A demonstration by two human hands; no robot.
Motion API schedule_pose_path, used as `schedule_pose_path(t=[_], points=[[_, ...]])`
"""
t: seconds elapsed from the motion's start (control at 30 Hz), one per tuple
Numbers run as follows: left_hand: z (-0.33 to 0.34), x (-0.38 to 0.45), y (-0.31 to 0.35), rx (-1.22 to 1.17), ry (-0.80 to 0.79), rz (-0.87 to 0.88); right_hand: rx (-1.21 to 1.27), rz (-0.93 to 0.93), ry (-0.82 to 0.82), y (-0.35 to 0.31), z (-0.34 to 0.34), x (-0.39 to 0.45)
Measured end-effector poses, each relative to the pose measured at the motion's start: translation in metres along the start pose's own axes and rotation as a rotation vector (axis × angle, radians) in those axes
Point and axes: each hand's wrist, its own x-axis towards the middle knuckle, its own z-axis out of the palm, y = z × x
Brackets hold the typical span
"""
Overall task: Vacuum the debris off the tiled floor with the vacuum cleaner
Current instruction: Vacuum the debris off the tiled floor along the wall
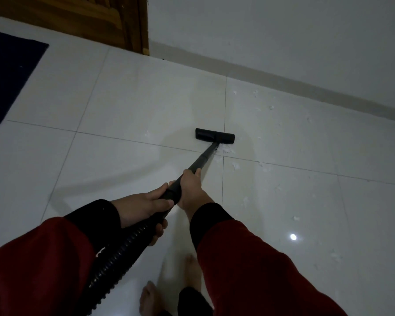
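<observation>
Nearest the camera, the black ribbed flexible hose (pixel 121 254) of the vacuum cleaner runs up past the bare feet (pixel 169 290) to the left hand (pixel 144 208), whose grip is closed around the point where hose meets wand. Just ahead, the right hand (pixel 192 190) wraps the slim black rigid wand (pixel 203 156), fingers curled round it. Both sleeves are dark red with black cuffs.

Beyond the hands the wand slopes down to the flat black rectangular floor head (pixel 214 136), which rests on the glossy white tiled floor (pixel 135 106) near a grout crossing. Small white fluffy debris (pixel 235 165) lies just beside the head and scattered to the right, some near the pale wall (pixel 283 30).

The wand looks stiff and light, so two spaced hands should steer it well; the hose is soft and may drag. The scraps seem featherweight and could scoot on the slick tile if the head is pushed fast.
</observation>
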Motion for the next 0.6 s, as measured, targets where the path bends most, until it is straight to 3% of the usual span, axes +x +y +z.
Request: schedule_pose_path(t=[0.6], points=[[0.067, -0.015, -0.059, -0.076, 0.052, -0.038, -0.079, 0.047, -0.025, 0.021, -0.078, -0.025]])
